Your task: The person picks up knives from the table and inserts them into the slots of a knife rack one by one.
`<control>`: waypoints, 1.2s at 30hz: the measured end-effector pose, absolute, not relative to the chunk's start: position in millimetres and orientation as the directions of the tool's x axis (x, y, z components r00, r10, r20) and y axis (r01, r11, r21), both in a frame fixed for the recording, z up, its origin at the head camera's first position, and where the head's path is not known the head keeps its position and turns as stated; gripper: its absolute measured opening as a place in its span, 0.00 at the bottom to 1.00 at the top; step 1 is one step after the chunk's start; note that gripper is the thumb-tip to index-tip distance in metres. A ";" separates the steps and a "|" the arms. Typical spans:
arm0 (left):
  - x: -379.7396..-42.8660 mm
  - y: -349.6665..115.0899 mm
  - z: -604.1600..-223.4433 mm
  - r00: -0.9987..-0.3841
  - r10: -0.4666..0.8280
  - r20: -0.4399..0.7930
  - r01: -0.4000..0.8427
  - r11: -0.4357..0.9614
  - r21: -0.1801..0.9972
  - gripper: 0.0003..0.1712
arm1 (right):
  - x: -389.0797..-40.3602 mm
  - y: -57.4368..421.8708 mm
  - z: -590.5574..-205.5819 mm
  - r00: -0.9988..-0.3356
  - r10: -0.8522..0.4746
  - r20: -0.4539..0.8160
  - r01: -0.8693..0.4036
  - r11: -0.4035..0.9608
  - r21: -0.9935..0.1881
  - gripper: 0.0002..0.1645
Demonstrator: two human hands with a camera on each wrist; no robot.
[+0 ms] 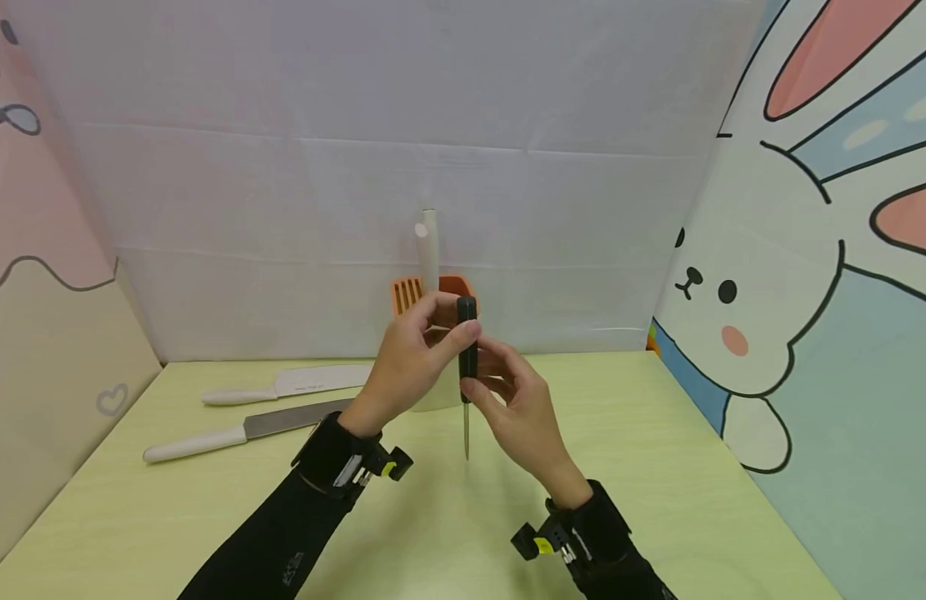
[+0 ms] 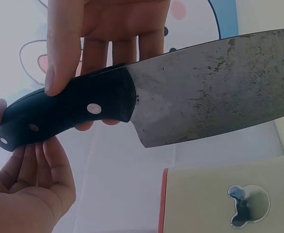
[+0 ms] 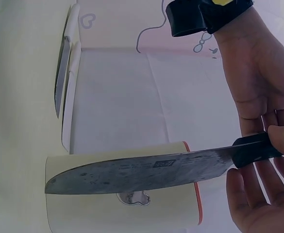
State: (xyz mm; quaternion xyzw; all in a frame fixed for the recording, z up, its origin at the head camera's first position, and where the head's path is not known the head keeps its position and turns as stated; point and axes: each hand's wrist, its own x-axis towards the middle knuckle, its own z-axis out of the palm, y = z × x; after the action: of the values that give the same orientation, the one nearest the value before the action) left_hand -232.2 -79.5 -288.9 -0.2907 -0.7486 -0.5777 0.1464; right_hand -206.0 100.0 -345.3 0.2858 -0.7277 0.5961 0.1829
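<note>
A chef's knife with a black riveted handle (image 1: 468,346) points blade down between my hands, seen nearly edge-on in the head view. My left hand (image 1: 412,354) pinches the upper, butt end of the handle. Lower down, my right hand (image 1: 517,400) holds the handle near the blade with thumb and fingers. Dark stains mark the broad steel blade (image 2: 214,87) in the left wrist view. The right wrist view shows the blade (image 3: 132,174) overlapping a cream utensil holder (image 3: 83,216) with a red rim and a shiny bear-shaped emblem.
Two white-handled knives lie on the table's left side, one broad-bladed (image 1: 323,379) and one longer (image 1: 282,419). From the holder, partly behind my hands, rise an orange slotted turner (image 1: 406,293), another orange utensil (image 1: 457,285) and white handles (image 1: 429,250). A white backdrop stands behind.
</note>
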 end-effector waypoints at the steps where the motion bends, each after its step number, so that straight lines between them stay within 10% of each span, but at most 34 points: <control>1: -233.1 -80.2 -287.6 -0.786 0.265 0.558 0.607 0.166 0.777 0.14 | -206.1 100.2 -344.9 -0.766 -0.198 0.612 -0.639 0.125 -0.759 0.31; 36: -262.9 -115.7 -180.5 -0.730 0.206 0.652 0.682 0.285 0.674 0.15 | -215.6 135.5 -367.1 -0.711 -0.296 0.638 -0.696 0.423 -0.580 0.30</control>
State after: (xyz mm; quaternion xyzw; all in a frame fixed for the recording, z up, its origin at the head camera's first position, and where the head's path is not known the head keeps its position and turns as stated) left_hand -262.9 -115.7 -180.5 -0.2887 -0.7686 -0.5237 0.2272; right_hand -215.6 135.5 -367.1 0.3052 -0.8125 0.4420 0.2266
